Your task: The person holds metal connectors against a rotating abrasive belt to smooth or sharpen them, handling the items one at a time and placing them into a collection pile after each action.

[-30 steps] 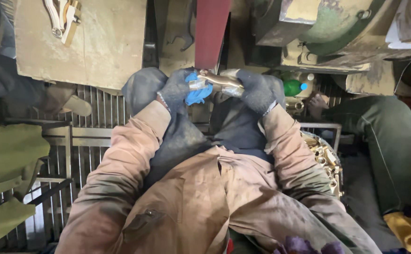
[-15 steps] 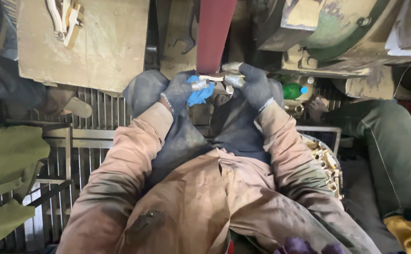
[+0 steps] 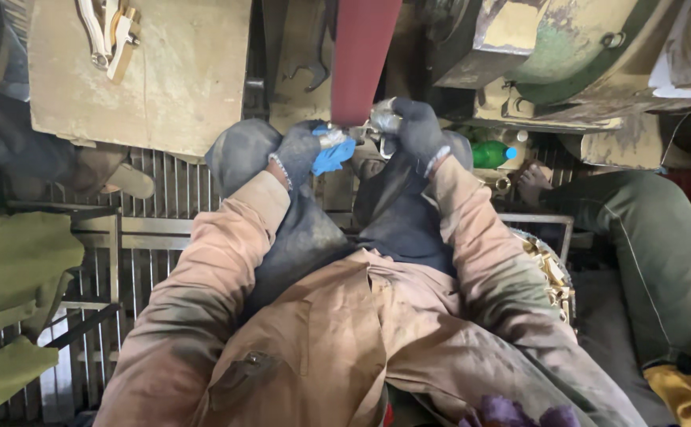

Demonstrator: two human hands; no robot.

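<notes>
**A:** What do you see at the hands?

**B:** I see both gloved hands up at the red sanding belt (image 3: 361, 55). My left hand (image 3: 302, 152) has its fingers wrapped around one end of a shiny metal part (image 3: 359, 130), with a blue cloth (image 3: 334, 156) bunched under the thumb. My right hand (image 3: 417, 130) has its fingers closed on the other end.

**A:** Where is the part against the belt?

**B:** It lies crosswise just at the belt's lower end, between the two hands and above my knees. I cannot tell whether it touches the belt.

**A:** Any room to either side?

**B:** Little. The green-and-tan machine housing (image 3: 567, 55) crowds the right hand closely from above and right, and a green bottle (image 3: 494, 154) stands just beside that wrist. On the left, a tan board (image 3: 171, 79) ends near the left hand, with white pliers (image 3: 108, 32) lying at its far corner.

**A:** And lower down?

**B:** A metal floor grate (image 3: 144, 261) runs under my legs. Another person's foot (image 3: 534, 178) rests near the right edge of it, well clear of my hands.
</notes>
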